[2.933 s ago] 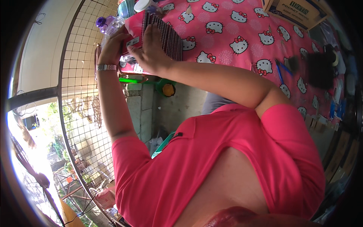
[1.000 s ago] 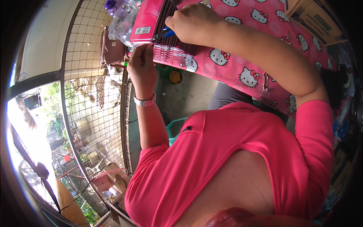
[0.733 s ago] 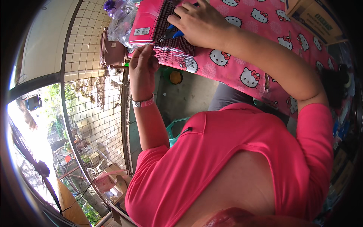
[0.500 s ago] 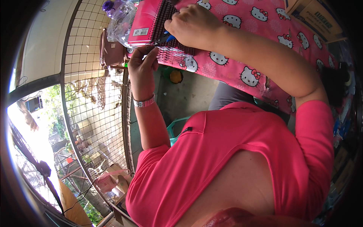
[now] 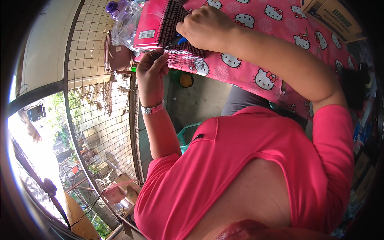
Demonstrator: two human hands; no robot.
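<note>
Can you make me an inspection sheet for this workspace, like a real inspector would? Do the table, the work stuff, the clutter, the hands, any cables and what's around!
Surface: pink patterned cloth.
Job's things: stacked pink spiral notebooks; blue-handled tool, partly hidden.
Clutter: clear plastic wrap left of the notebooks; cardboard box at upper right.
Hands: right hand grips the tool; left hand has bent fingers at the stack's near corner, hold unclear.
Cables: one thin dark line, lower left, possibly a cable.
Surroundings: wire mesh at left; grey floor.

Bright daylight glares beyond wire mesh (image 5: 105,120) beside grey floor (image 5: 205,97).
</note>
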